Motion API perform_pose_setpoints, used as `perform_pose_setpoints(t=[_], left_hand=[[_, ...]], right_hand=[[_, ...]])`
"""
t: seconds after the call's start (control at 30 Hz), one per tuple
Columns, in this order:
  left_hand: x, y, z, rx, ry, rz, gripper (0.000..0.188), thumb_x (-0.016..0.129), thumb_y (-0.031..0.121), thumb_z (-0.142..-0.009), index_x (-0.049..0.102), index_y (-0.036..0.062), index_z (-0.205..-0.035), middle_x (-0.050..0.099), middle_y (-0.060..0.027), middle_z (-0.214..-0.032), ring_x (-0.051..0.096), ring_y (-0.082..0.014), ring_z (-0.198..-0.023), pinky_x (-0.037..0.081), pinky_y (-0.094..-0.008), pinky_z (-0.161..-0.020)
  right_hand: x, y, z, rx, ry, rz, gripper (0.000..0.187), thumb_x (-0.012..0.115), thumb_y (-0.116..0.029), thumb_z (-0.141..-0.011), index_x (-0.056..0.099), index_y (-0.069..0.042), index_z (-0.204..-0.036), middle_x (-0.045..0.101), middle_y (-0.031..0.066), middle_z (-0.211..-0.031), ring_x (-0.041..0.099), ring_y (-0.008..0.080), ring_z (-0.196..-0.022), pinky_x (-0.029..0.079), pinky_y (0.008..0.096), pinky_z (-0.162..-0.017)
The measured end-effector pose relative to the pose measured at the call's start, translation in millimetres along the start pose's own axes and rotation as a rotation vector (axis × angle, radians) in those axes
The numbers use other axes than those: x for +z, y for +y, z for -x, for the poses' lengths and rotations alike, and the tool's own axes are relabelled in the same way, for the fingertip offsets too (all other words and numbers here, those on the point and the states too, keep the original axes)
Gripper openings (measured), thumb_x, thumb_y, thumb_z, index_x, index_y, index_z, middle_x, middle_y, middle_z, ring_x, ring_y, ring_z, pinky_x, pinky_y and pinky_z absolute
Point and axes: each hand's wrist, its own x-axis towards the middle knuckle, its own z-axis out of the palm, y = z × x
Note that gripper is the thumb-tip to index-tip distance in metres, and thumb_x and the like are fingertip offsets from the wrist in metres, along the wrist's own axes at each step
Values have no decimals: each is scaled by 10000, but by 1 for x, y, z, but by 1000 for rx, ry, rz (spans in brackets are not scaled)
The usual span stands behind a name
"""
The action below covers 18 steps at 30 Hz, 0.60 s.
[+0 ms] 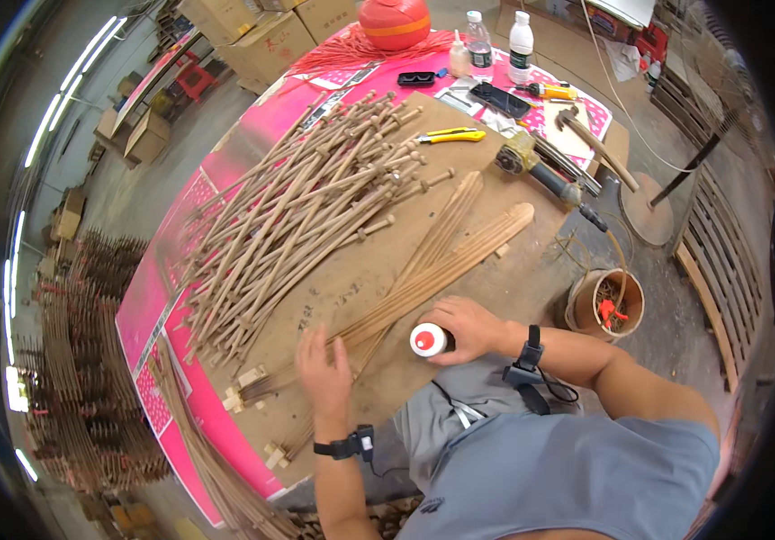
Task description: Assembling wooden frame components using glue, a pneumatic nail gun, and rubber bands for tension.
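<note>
The right hand (464, 331) is wrapped around a bottle (427, 340) with a white top and a red tip, held above the near edge of the worktop (504, 279). The left hand (323, 364) has its fingers loosely spread and grips nothing; whether it touches the strips below is unclear. Just beyond the hands, one bundle of thin wooden strips (446, 267) with rounded far ends lies across a second bundle (446, 220). Small wooden blocks (245, 389) sit near their lower-left ends. Farther left is a large heap of knobbed sticks (306, 198). Past the strips lie a yellow cutter (452, 136), a corded power tool (540, 171) and a hammer (599, 148). A bucket (581, 306) stands to the right, beside the worktop.
</note>
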Motion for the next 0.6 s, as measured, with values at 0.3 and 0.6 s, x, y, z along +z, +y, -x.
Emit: perform_pose_setpoints(t=[0.3,0.6], left_hand=[[-5,-90,-167,45,134,-232,351,681,158,-953,672,27,-1278,688,-202,-1227,623,-408,-1144,485,-508,-997],[20,-139,-212,-54,9,-179,285,692,124,-936,697,62,-1214,698,-163,-1112,641,-373,-1080,508,-487,-939]], right_hand=[[-4,-1,-7,77,-33,72,610,874,-397,-694,636,-83,-1160,644,125,-1042,632,338,-951,505,429,-818],[0,3,-7,62,-25,51,619,877,-392,-707,629,-75,-1177,638,119,-1050,634,320,-950,511,418,-810]])
